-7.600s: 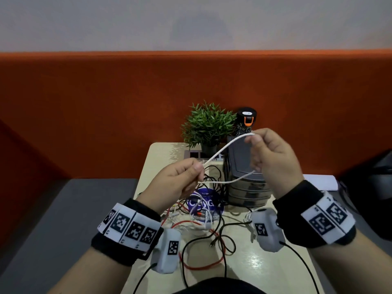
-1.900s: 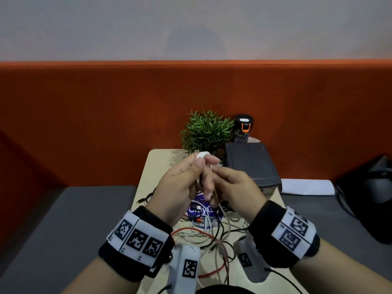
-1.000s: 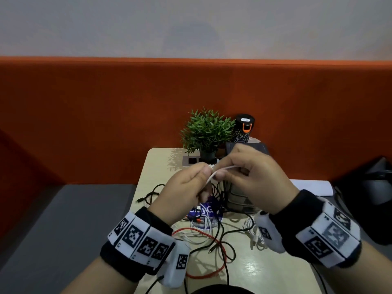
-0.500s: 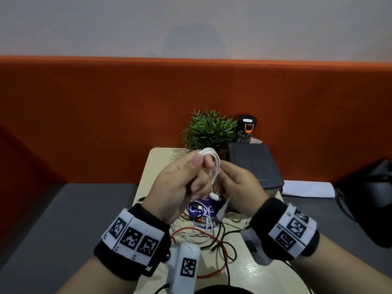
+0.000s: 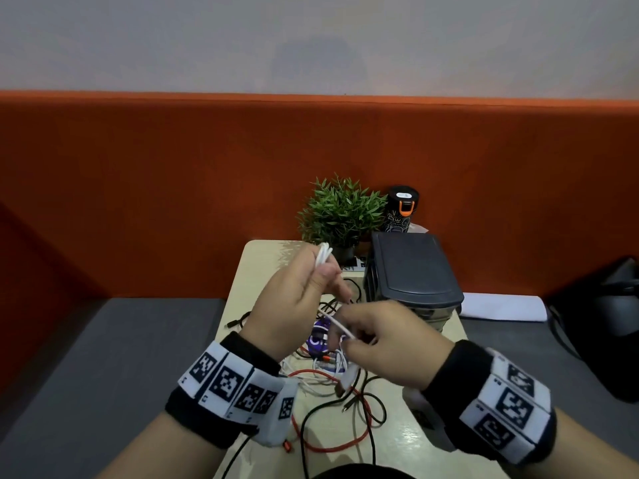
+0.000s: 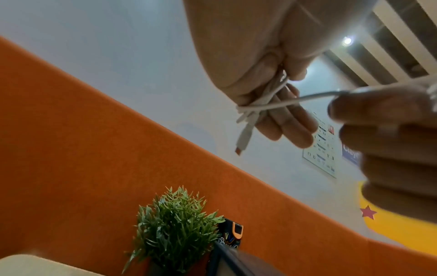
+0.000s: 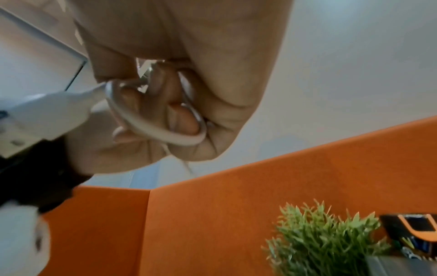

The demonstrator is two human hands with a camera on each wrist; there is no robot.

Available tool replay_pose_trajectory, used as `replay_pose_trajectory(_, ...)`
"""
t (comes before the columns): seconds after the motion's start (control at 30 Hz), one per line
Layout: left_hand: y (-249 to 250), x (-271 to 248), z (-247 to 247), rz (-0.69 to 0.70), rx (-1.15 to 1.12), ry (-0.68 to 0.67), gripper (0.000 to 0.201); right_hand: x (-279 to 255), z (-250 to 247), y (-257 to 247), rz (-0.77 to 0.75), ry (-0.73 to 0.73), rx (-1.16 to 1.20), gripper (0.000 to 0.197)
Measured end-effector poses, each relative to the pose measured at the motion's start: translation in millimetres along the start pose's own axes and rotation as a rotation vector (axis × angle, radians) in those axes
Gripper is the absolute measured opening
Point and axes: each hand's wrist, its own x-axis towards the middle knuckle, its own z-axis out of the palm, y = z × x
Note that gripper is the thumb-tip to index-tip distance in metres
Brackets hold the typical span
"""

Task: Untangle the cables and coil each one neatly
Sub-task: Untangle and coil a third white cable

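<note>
The left hand grips a small bundle of thin white charging cable, fingers curled round the folded loops, whose tops poke out above the fist. The right hand has dropped from beside the left, where it was half a second ago, to below and right of it, and pinches the cable's free tail so it runs taut between the two. From the left wrist the tail crosses the bundle in one turn, a plug dangling beneath; the coil looks formed and is now being bound by wrapping, so this cable seems nearly done.

Beneath both hands, on the pale wooden table, the rest remains tangled: a red cable, black cables and more white cables lying over a purple disc. Beyond the right hand stands a dark grey plastic drawer unit; beyond the left, a small green potted plant with a black and orange bottle beside it. The white plug hanging under the right hand could snag in that heap.
</note>
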Motion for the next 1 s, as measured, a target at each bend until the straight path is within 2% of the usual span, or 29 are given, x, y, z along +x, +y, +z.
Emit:
replay_pose_trajectory(0.1,-2,-2,1,0.021,0.35,-0.135,0.031,-2,-20,-3,-0.003,0.048,0.026,0.012)
replay_pose_trajectory(0.17,0,-3,3,0.035,0.425,-0.198,0.028,-2,-29,-3,-0.018,0.085,-0.011,0.011)
replay_pose_trajectory(0.33,5,1,-4,-0.115,0.12,-0.28,0.031,-3,-48,6,-0.102,0.268,-0.089,0.02)
replay_pose_trajectory(0.43,4,0,-10,-0.102,0.147,-0.329,0.025,-2,-58,10,-0.096,0.297,-0.037,0.02)
replay_pose_trajectory(0.53,3,0,-13,-0.149,-0.008,-0.243,0.027,-3,-64,15,-0.05,0.298,0.06,0.01)
replay_pose_trajectory(0.63,0,0,-16,-0.23,-0.202,-0.13,0.027,-2,-67,23,-0.01,0.325,0.256,0.027)
replay_pose_trajectory(0.73,-1,0,-17,-0.274,-0.27,-0.03,0.029,1,-67,28,0.006,0.384,0.405,0.02)
replay_pose_trajectory(0.83,-1,0,-11,-0.337,-0.345,0.025,0.032,8,-63,31,0.076,0.572,0.365,0.011)
replay_pose_trajectory(0.9,-1,0,-8,-0.362,-0.42,0.043,0.033,12,-63,29,0.149,0.729,0.533,0.005)
replay_pose_trajectory(0.93,-1,1,-6,-0.368,-0.448,0.051,0.032,13,-63,28,0.172,0.751,0.584,0.007)
replay_pose_trajectory(1.0,-2,1,-5,-0.377,-0.454,0.055,0.033,13,-61,28,0.187,0.689,0.491,0.011)
